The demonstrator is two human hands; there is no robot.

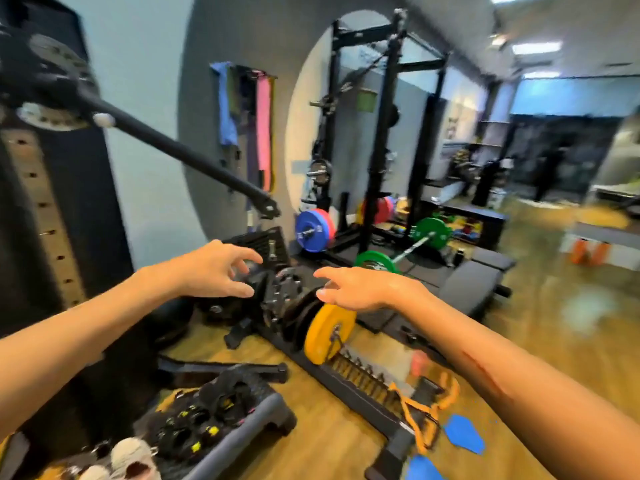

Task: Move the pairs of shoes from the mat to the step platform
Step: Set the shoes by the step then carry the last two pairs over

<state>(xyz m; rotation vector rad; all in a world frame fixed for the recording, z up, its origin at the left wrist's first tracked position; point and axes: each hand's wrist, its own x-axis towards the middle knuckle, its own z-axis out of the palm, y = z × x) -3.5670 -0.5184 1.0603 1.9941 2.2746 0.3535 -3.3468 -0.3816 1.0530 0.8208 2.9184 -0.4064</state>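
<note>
A grey step platform (242, 433) stands at the lower left on the wooden floor. Black shoes with yellow marks (204, 420) lie on top of it. Pale fluffy slippers (130, 457) sit at its near end, by the bottom edge. Both my arms reach forward at mid-height, well above the platform. My left hand (216, 270) has its fingers spread and holds nothing. My right hand (360, 289) is also empty, with the fingers loosely apart. No mat is in view. The picture is blurred.
A plate rack with a yellow weight plate (329, 334) runs across the floor beside the platform. An orange strap (420, 407) and blue pads (462, 433) lie at its near end. A black machine arm (180, 150), a squat rack (381, 133), a barbell with green plates (429, 230) and a bench (471, 282) stand beyond.
</note>
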